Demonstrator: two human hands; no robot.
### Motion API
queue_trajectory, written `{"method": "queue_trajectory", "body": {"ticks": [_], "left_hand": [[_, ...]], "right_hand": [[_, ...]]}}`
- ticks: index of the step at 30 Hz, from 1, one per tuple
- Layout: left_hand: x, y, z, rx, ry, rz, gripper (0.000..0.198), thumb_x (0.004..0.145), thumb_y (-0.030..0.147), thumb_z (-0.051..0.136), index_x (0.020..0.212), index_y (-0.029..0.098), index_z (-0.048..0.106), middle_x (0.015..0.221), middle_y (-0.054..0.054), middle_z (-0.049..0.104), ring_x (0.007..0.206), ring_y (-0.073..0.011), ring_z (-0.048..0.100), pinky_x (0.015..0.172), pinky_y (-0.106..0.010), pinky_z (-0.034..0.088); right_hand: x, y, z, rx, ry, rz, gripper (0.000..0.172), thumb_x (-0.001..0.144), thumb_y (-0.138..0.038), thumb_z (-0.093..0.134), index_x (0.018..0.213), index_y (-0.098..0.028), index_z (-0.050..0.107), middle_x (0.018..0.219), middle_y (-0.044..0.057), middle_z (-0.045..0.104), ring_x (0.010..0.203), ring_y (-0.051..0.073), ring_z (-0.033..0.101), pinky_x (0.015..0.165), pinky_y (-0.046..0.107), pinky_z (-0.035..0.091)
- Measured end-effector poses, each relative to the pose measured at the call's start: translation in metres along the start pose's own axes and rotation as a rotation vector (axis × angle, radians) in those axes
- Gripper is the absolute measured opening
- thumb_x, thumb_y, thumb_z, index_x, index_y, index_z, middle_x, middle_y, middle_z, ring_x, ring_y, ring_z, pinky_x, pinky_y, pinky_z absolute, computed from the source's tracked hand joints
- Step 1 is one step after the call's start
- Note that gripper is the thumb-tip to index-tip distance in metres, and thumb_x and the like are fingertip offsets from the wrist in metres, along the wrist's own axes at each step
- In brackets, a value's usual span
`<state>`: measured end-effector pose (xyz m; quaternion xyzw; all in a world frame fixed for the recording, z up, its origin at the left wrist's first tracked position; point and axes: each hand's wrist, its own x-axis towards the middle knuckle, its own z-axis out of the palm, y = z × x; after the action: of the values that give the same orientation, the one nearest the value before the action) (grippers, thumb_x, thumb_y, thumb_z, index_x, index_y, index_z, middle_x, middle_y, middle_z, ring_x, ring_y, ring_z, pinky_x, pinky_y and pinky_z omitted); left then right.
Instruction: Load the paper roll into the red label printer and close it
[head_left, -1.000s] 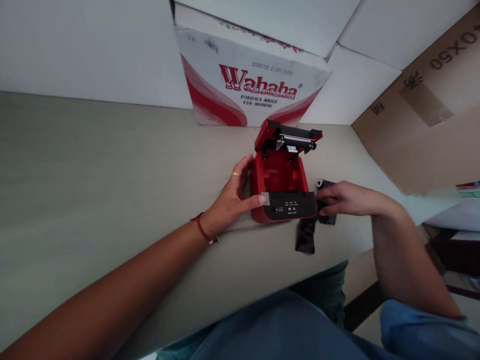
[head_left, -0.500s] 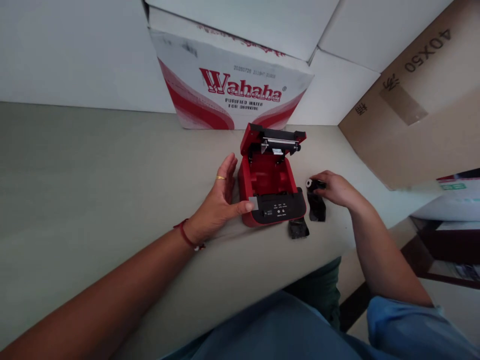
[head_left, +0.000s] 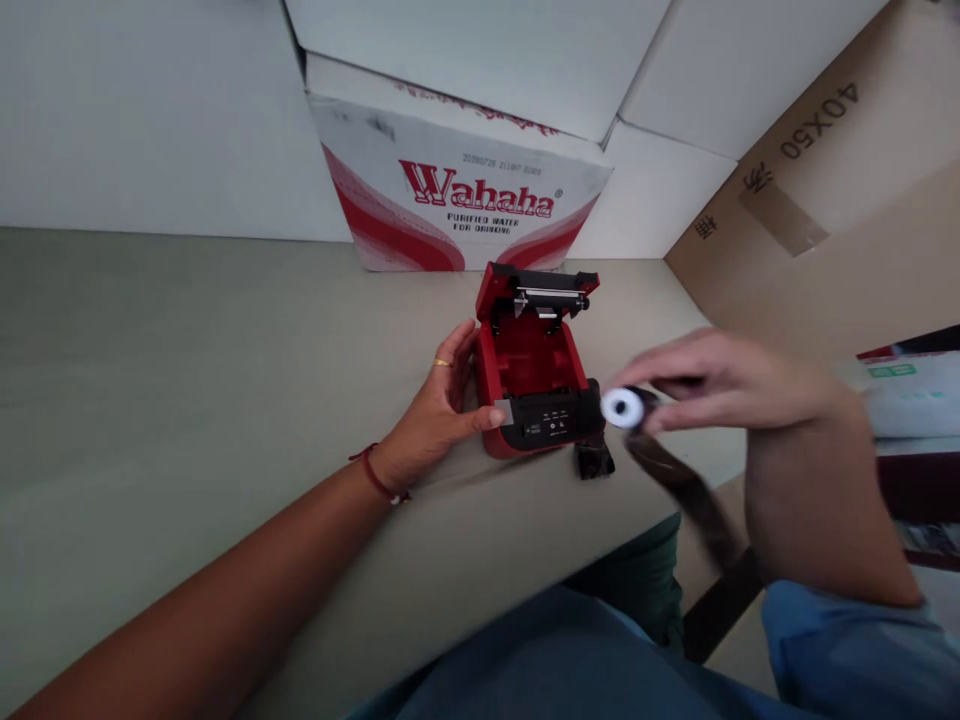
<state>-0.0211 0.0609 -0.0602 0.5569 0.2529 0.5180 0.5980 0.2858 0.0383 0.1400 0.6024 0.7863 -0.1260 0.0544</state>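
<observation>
A small red and black printer [head_left: 551,420] stands on the table with its lid [head_left: 536,292] raised, so its red inside shows. My left hand [head_left: 435,415] grips the printer's left side, its thumb at the front panel's left corner and its fingers along the side wall. In front of me to the right, above the table, my right hand [head_left: 724,385] pinches a small roll [head_left: 622,408] with a white end and a hole in the middle. A dark strip [head_left: 690,490], blurred by motion, hangs from the roll. Beside the printer's front right corner lies a crumpled black piece [head_left: 594,458].
Behind the printer stands a white and red water carton [head_left: 480,200], with white boxes [head_left: 480,60] stacked above and around it. A large brown carton [head_left: 847,200] borders the table [head_left: 187,400] on the right. The table's front edge runs close to my body.
My right hand has lifted the roll off the table and brought it nearer to me, its dark strip now hanging down. My left hand stays at the printer.
</observation>
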Motion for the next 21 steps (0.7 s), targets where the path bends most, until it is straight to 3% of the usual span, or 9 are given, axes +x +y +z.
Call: {"method": "queue_trajectory", "body": {"ticks": [3, 6, 8, 10, 12, 17, 21], "left_hand": [[-0.009, 0.002, 0.004, 0.232, 0.144, 0.105, 0.094, 0.090, 0.065, 0.087, 0.169, 0.041, 0.041, 0.184, -0.010, 0.034, 0.173, -0.0383, 0.032, 0.142, -0.068, 0.030], [-0.023, 0.018, 0.018, 0.620, 0.247, 0.382, 0.070, 0.103, 0.047, 0.075, 0.166, 0.037, 0.047, 0.174, -0.010, 0.050, 0.170, -0.0371, 0.039, 0.140, -0.068, 0.032], [-0.031, 0.030, 0.031, 0.823, 0.143, 0.532, 0.065, 0.105, 0.031, 0.068, 0.166, 0.037, 0.049, 0.167, -0.009, 0.061, 0.166, -0.0335, 0.049, 0.139, -0.063, 0.036], [-0.036, 0.038, 0.045, 0.958, 0.000, 0.634, 0.064, 0.103, 0.025, 0.067, 0.165, 0.032, 0.052, 0.154, -0.009, 0.074, 0.156, -0.0302, 0.061, 0.139, -0.057, 0.039], [-0.040, 0.041, 0.055, 1.057, -0.063, 0.641, 0.062, 0.102, 0.022, 0.067, 0.163, 0.027, 0.056, 0.148, -0.010, 0.079, 0.149, -0.0298, 0.068, 0.138, -0.056, 0.041], [-0.039, 0.050, 0.067, 1.220, -0.034, 0.619, 0.056, 0.101, 0.014, 0.062, 0.156, 0.024, 0.063, 0.144, -0.011, 0.081, 0.144, -0.0306, 0.073, 0.137, -0.061, 0.043], [-0.036, 0.064, 0.072, 1.316, -0.074, 0.595, 0.052, 0.101, 0.014, 0.061, 0.153, 0.020, 0.065, 0.141, -0.016, 0.082, 0.136, -0.0333, 0.078, 0.131, -0.065, 0.050]], "right_hand": [[0.028, -0.037, 0.012, -0.036, -0.003, -0.041, 0.045, 0.095, -0.044, 0.081, 0.136, -0.026, 0.080, 0.120, 0.010, 0.086, 0.112, 0.030, 0.077, 0.097, 0.039, 0.059], [0.054, -0.066, 0.023, -0.065, 0.005, -0.098, 0.045, 0.099, -0.035, 0.075, 0.143, -0.027, 0.076, 0.132, 0.010, 0.084, 0.120, 0.030, 0.076, 0.100, 0.037, 0.057], [0.065, -0.079, 0.030, -0.090, 0.008, -0.122, 0.045, 0.103, -0.028, 0.067, 0.148, -0.026, 0.073, 0.141, 0.011, 0.081, 0.127, 0.030, 0.075, 0.103, 0.038, 0.056], [0.072, -0.085, 0.035, -0.123, -0.001, -0.122, 0.046, 0.105, -0.022, 0.060, 0.150, -0.024, 0.071, 0.149, 0.012, 0.077, 0.132, 0.032, 0.074, 0.105, 0.040, 0.056], [0.075, -0.087, 0.038, -0.155, -0.014, -0.112, 0.046, 0.105, -0.021, 0.058, 0.149, -0.023, 0.071, 0.151, 0.013, 0.076, 0.131, 0.034, 0.075, 0.102, 0.042, 0.057], [0.084, -0.088, 0.041, -0.180, -0.017, -0.115, 0.046, 0.101, -0.019, 0.059, 0.144, -0.025, 0.073, 0.141, 0.012, 0.081, 0.121, 0.033, 0.078, 0.089, 0.038, 0.056], [0.088, -0.086, 0.038, -0.105, -0.012, -0.176, 0.045, 0.100, -0.014, 0.059, 0.142, -0.021, 0.075, 0.141, 0.013, 0.081, 0.123, 0.031, 0.077, 0.095, 0.037, 0.055]]}}
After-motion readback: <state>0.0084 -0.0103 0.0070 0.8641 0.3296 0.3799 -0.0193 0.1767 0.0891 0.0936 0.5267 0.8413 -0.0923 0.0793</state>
